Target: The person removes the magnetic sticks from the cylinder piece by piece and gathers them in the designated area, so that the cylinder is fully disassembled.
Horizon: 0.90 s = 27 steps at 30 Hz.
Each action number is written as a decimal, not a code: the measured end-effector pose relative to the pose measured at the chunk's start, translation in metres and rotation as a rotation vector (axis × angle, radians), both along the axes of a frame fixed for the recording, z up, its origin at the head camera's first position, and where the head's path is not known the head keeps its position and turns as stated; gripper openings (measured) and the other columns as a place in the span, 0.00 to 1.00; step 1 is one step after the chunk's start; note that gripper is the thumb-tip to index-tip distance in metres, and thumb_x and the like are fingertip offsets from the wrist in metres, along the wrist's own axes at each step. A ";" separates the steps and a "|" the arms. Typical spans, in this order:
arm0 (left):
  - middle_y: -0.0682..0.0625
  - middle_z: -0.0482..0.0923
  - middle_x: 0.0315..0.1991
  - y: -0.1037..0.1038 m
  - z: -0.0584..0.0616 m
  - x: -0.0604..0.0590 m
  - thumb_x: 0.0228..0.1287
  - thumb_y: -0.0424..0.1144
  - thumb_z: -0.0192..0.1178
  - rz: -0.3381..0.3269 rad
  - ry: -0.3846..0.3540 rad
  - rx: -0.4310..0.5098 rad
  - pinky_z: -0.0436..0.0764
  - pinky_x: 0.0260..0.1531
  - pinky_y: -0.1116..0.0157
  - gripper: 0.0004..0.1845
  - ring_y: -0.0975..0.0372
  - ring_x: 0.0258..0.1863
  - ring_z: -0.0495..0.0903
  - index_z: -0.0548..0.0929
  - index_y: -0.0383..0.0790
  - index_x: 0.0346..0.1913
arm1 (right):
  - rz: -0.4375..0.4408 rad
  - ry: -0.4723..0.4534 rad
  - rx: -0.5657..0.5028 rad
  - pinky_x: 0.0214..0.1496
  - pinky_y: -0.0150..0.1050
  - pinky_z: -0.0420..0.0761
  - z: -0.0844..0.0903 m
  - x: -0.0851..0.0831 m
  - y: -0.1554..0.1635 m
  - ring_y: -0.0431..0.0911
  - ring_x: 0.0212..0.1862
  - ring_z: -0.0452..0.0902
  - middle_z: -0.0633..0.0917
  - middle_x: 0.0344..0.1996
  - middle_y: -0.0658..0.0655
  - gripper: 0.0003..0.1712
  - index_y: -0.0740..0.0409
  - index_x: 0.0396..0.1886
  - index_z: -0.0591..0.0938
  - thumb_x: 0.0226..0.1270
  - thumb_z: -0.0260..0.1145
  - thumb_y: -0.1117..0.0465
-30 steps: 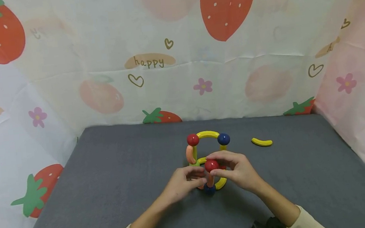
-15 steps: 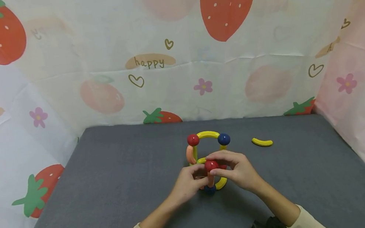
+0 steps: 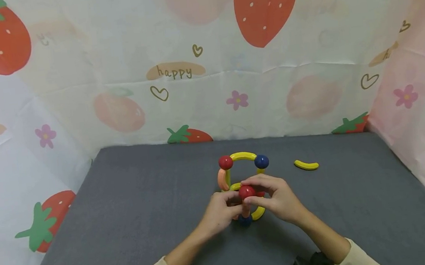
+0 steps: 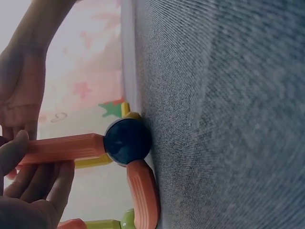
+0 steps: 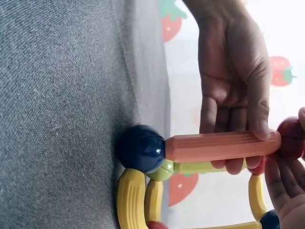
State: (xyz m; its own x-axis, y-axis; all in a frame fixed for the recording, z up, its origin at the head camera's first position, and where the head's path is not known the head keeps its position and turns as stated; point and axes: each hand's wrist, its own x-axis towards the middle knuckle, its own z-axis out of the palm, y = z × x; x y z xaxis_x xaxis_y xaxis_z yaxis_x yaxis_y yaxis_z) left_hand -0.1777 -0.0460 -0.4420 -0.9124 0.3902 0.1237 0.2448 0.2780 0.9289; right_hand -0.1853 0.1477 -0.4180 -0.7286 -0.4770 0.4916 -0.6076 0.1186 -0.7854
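A straight, ribbed orange rod [image 5: 219, 146] rises from a dark blue ball [image 5: 141, 149] low at the cloth. My left hand [image 3: 218, 214] pinches that rod, thumb on the near side and fingers behind. At its top sits a red ball [image 3: 247, 192], held between the thumb and fingers of my right hand [image 3: 275, 193]. Both belong to a ball-and-rod frame with yellow curved rods. Farther back stand another red ball [image 3: 225, 162] and a blue ball [image 3: 261, 161], bridged by a yellow arched rod [image 3: 243, 155]. My hands hide part of the frame in the head view.
One loose yellow curved rod [image 3: 306, 165] lies on the grey cloth-covered table [image 3: 156, 190], right of the frame. A white curtain [image 3: 120, 64] with printed strawberries hangs behind the table's far edge and along its sides.
My left hand has moved right and its fingers have closed on the orange rod. The right hand stays at the red ball, nearly still.
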 end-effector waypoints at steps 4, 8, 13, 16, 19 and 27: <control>0.43 0.85 0.30 0.001 0.000 0.000 0.64 0.36 0.65 0.010 0.014 -0.018 0.79 0.27 0.73 0.10 0.60 0.25 0.79 0.86 0.34 0.44 | -0.009 -0.010 -0.007 0.44 0.34 0.85 -0.001 0.000 0.001 0.38 0.42 0.82 0.84 0.44 0.66 0.17 0.69 0.51 0.82 0.61 0.68 0.72; 0.43 0.86 0.32 0.002 -0.001 0.000 0.62 0.36 0.66 0.017 0.007 -0.028 0.78 0.25 0.73 0.11 0.57 0.25 0.80 0.87 0.34 0.45 | -0.012 -0.090 -0.037 0.42 0.32 0.84 0.001 0.000 0.002 0.39 0.40 0.83 0.86 0.44 0.60 0.17 0.72 0.51 0.81 0.63 0.66 0.70; 0.41 0.86 0.32 0.003 0.001 -0.002 0.61 0.35 0.67 0.022 -0.041 -0.004 0.76 0.23 0.73 0.12 0.58 0.22 0.78 0.86 0.32 0.46 | -0.013 -0.190 -0.135 0.45 0.31 0.84 0.012 0.000 0.004 0.36 0.42 0.83 0.86 0.46 0.41 0.18 0.78 0.53 0.77 0.67 0.63 0.69; 0.41 0.85 0.31 0.002 0.002 -0.003 0.61 0.35 0.67 0.024 -0.065 0.015 0.75 0.23 0.73 0.12 0.56 0.23 0.78 0.86 0.33 0.46 | -0.015 -0.127 -0.158 0.46 0.30 0.83 0.021 -0.001 0.004 0.36 0.43 0.82 0.85 0.47 0.39 0.18 0.79 0.53 0.77 0.66 0.63 0.71; 0.41 0.85 0.29 0.002 0.003 -0.003 0.61 0.36 0.67 0.025 -0.081 0.018 0.75 0.23 0.73 0.12 0.53 0.24 0.79 0.87 0.33 0.45 | -0.009 -0.086 -0.181 0.46 0.30 0.83 0.029 -0.001 0.009 0.37 0.43 0.82 0.84 0.48 0.42 0.18 0.79 0.52 0.76 0.65 0.64 0.72; 0.39 0.86 0.28 0.004 0.003 -0.003 0.60 0.37 0.68 0.031 -0.130 0.015 0.77 0.24 0.71 0.12 0.54 0.28 0.82 0.87 0.36 0.45 | -0.137 -0.020 -0.255 0.46 0.28 0.83 0.042 -0.014 0.036 0.37 0.43 0.83 0.86 0.44 0.46 0.17 0.79 0.51 0.78 0.62 0.64 0.77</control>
State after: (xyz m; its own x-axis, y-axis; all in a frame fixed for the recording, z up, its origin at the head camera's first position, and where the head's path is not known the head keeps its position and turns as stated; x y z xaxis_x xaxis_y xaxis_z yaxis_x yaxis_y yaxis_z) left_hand -0.1810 -0.0416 -0.4389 -0.9327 0.3606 0.0092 0.1136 0.2694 0.9563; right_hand -0.1989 0.1834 -0.3759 -0.7884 -0.2362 0.5679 -0.5836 -0.0045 -0.8120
